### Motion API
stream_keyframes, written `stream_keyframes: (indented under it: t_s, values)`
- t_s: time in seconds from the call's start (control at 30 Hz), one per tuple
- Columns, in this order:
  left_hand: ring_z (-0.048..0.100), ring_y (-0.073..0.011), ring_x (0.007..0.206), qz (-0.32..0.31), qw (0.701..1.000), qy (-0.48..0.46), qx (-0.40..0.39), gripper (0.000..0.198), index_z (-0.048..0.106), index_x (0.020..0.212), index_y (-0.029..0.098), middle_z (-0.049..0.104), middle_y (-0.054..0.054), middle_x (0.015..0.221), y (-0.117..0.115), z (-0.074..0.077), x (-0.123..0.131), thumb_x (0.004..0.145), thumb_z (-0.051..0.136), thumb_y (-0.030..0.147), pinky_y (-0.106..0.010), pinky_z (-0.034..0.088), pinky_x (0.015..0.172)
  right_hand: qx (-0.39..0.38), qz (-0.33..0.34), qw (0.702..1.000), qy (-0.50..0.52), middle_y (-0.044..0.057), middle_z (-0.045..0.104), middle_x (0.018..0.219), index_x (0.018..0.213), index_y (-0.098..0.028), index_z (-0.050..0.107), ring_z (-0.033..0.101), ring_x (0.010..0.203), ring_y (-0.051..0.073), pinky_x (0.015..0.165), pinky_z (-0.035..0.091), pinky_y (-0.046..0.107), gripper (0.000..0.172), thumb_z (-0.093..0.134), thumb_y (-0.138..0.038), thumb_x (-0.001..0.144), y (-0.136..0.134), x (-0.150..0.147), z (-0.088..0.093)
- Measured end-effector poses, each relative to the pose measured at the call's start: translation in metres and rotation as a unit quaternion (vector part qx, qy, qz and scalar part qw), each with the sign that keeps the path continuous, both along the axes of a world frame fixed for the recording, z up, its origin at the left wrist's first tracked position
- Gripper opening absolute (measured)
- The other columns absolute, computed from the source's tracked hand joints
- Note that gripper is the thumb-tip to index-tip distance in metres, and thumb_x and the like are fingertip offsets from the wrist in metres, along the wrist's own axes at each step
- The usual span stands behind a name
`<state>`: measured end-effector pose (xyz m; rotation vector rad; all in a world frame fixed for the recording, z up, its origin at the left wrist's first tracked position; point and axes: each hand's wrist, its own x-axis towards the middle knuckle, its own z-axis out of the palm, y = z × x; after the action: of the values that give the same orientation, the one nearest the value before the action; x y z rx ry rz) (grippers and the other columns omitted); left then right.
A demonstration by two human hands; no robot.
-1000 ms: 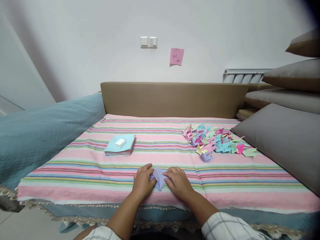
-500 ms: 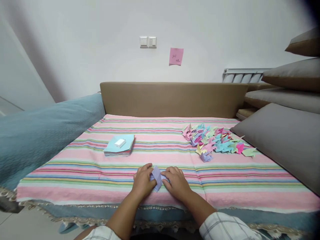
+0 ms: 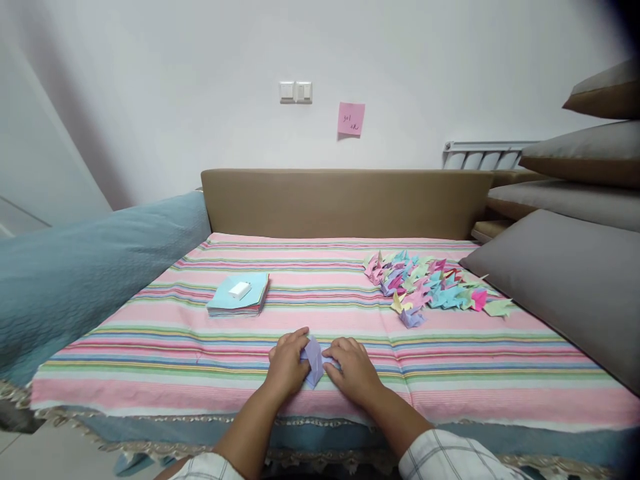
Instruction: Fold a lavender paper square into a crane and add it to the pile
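A small lilac folded paper (image 3: pixel 313 360) lies on the striped cloth (image 3: pixel 200 360) near the front edge. My left hand (image 3: pixel 287 365) presses its left side with curled fingers, thumb on the upper corner. My right hand (image 3: pixel 353 368) pinches its right side, fingers bent onto the paper. Both hands touch the paper and hide part of it.
A stack of coloured paper squares (image 3: pixel 240 296) with a small white block (image 3: pixel 239 289) on top lies at the left middle. A heap of folded paper cranes (image 3: pixel 430 285) sits at the right. Grey cushions (image 3: pixel 565 280) flank the right side, a teal blanket (image 3: pixel 75 273) the left.
The hands have drawn closer together and the lilac paper looks narrower, folded further in. The view has tipped slightly.
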<state>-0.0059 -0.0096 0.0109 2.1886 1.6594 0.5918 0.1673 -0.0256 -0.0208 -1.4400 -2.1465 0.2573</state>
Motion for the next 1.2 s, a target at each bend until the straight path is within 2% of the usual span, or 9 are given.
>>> stream_keyframes:
  t_s: [0.27,0.7,1.03,1.2]
  values:
    - [0.043,-0.0233,0.121,-0.024,1.0,-0.018,0.005,0.034,0.066,0.085,0.023,0.052,0.0,0.133,0.001,0.002,0.0,0.062,0.051,0.003,-0.041,0.035,0.096,-0.001,0.003,1.0,-0.002,0.004,0.06,0.1,0.107,-0.027,0.063,0.049,0.097,0.02,0.086,0.035,0.034,0.026,0.059,-0.027,0.081,0.0,0.001,-0.001]
    - [0.05,-0.021,0.111,-0.063,0.997,-0.038,0.031,0.032,0.069,0.09,0.024,0.064,-0.001,0.113,0.009,-0.001,-0.003,0.066,0.059,0.006,-0.036,0.037,0.095,-0.005,0.003,1.0,-0.021,0.004,0.059,0.101,0.108,-0.028,0.062,0.049,0.097,0.02,0.085,0.035,0.034,0.025,0.056,-0.03,0.084,0.0,0.001,-0.001]
    - [0.054,-0.0195,0.103,-0.084,0.995,-0.045,0.029,0.031,0.069,0.091,0.025,0.065,-0.001,0.105,0.008,0.001,-0.005,0.068,0.059,0.007,-0.033,0.039,0.092,-0.001,-0.001,1.0,-0.011,0.003,0.059,0.1,0.108,-0.027,0.061,0.048,0.096,0.021,0.085,0.035,0.034,0.026,0.058,-0.029,0.082,0.001,0.001,-0.003]
    - [0.056,-0.0185,0.1,-0.122,0.99,-0.06,0.026,0.035,0.069,0.097,0.026,0.065,-0.001,0.104,0.01,-0.002,-0.008,0.069,0.058,0.007,-0.032,0.041,0.092,0.004,-0.006,1.0,-0.006,0.004,0.058,0.099,0.107,-0.027,0.062,0.048,0.096,0.021,0.084,0.035,0.033,0.024,0.058,-0.029,0.083,0.0,0.0,-0.002]
